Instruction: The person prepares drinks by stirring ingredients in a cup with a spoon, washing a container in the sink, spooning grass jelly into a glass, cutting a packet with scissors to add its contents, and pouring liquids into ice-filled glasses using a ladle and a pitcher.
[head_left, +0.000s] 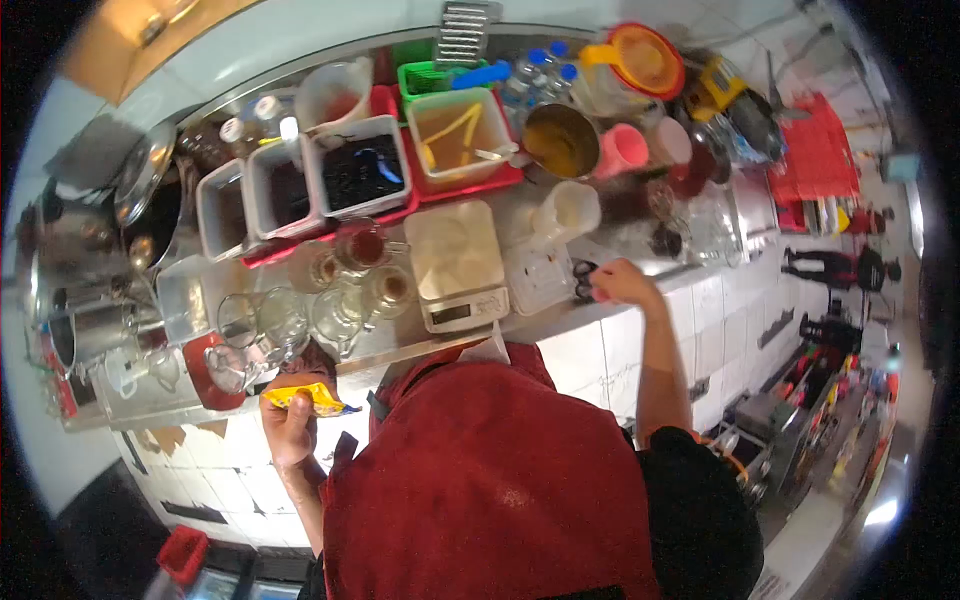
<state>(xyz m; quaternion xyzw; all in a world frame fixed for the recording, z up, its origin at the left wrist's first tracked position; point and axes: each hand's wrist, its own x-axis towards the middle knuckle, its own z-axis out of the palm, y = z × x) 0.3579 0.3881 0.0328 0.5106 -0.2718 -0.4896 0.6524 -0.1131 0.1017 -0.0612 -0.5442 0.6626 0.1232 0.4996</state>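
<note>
My left hand [290,432] holds a small yellow packet [306,399] in front of the counter's edge, below the glass jugs. The packet lies between thumb and fingers. My right hand [624,284] is at the front of the counter, its fingers bent together beside dark scissor handles [582,279]. Something pink shows at its fingertips, too small to make out. Just left of that hand is a white plastic tray [540,277] with small bits in it. A white kitchen scale [455,262] stands between the two hands, nearer the middle.
Glass jugs [338,312] crowd the counter's left front. Behind stand white tubs [360,165] on red trays, a metal pot [561,141], a pink cup [624,149] and small blue-capped bottles [540,73]. People [840,268] stand far off at the right.
</note>
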